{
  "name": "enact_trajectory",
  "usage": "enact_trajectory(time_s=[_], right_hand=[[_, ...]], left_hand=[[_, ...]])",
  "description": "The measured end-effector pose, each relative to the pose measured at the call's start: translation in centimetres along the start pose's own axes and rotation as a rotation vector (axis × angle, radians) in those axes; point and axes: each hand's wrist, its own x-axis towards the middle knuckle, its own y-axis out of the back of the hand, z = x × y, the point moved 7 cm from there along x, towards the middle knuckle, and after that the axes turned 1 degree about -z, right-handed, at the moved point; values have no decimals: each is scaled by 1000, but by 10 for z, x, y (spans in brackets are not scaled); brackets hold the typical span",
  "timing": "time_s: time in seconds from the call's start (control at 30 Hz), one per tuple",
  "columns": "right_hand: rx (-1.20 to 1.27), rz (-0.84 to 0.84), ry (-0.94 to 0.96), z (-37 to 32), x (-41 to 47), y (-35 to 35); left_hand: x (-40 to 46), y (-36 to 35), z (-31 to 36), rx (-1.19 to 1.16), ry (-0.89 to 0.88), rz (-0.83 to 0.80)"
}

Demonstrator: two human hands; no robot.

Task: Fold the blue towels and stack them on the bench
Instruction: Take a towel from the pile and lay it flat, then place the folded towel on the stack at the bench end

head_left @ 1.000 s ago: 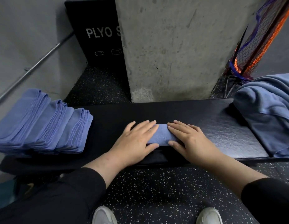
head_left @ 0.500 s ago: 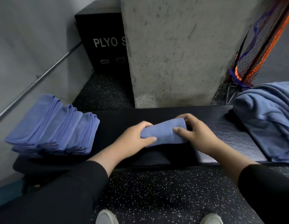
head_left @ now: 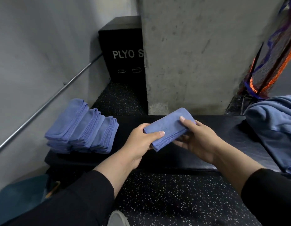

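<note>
Folded towel held in both hands above the worktop.

Your left hand [head_left: 138, 139] grips the near-left end of the folded blue towel [head_left: 169, 128], thumb on top and fingers curled beneath. Your right hand [head_left: 200, 141] pinches the far-right end, thumb on top. The towel is tilted and appears clear of the black worktop [head_left: 223, 144]. A row of folded blue towels [head_left: 82, 128] rests on the worktop's left end, well apart from your hands. A heap of unfolded blue towels [head_left: 275, 126] lies on the right end. A black box [head_left: 123, 51] stands behind, beside a concrete pillar [head_left: 195, 53].
</note>
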Motion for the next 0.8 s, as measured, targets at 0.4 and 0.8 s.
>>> enact_trajectory(time_s=[0.4,0.8], right_hand=[[31,32,59,20,29,-80],[-263,-66,99,17,91,-223]], left_hand=[[-29,80,14,40,-20,105],[-71,200,32,-119,4,449]])
